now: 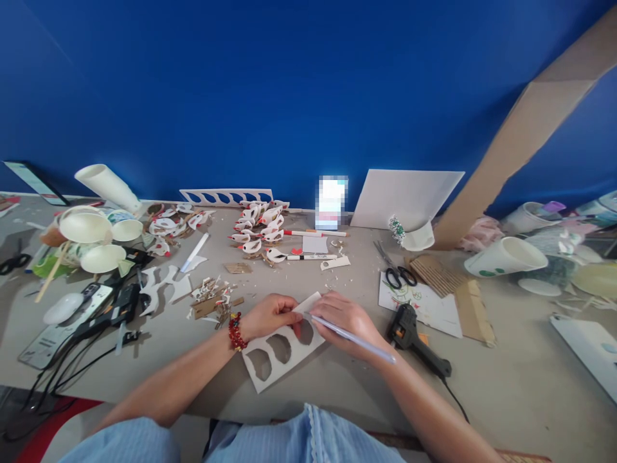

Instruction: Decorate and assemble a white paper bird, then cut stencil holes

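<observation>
A white foam board strip point(267, 346) with several oval cut-out holes lies tilted at the table's front. My left hand point(276, 316), a red bead bracelet at its wrist, is closed on the strip's upper edge with thumb and fingers. Closed around a slim pale pen-shaped tool point(357, 337), my right hand point(344, 318) rests over the strip's far end. The tool's tip points at the board close to my left thumb; the exact contact is hard to see. Behind my hands sit several small white bird cut-outs point(251, 247) with red beaks.
To my right lie a black glue gun point(409, 331), scissors point(398, 273) and corrugated cardboard point(436, 274). Cables, a power bank-like black box point(126, 302) and paper cups point(85, 225) crowd the left. A blurred phone screen point(330, 202) stands against the blue wall; cardboard scraps point(212, 307) lie nearby.
</observation>
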